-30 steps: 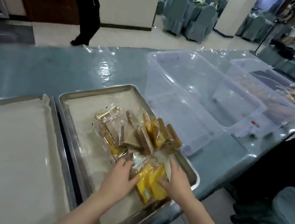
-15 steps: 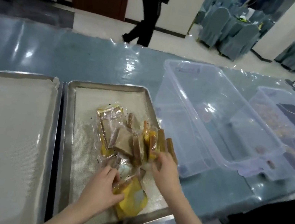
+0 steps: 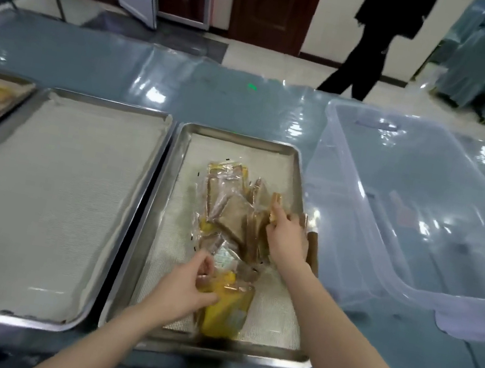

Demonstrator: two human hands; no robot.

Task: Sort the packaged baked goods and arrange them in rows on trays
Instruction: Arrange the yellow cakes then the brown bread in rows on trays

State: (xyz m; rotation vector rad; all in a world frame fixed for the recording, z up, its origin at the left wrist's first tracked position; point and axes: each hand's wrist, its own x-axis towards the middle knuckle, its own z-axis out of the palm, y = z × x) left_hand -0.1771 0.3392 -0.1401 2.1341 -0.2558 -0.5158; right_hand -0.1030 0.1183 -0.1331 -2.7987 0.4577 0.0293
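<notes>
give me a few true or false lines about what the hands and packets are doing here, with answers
1. The left hand grips a yellow packet. True.
2. The right hand holds brown packets over the same tray. True.
3. The packets on that tray lie in neat rows. False: they sit jumbled together, overlapping one another.
4. The clear bin stands to the left of that tray. False: the clear bin stands to its right.
</notes>
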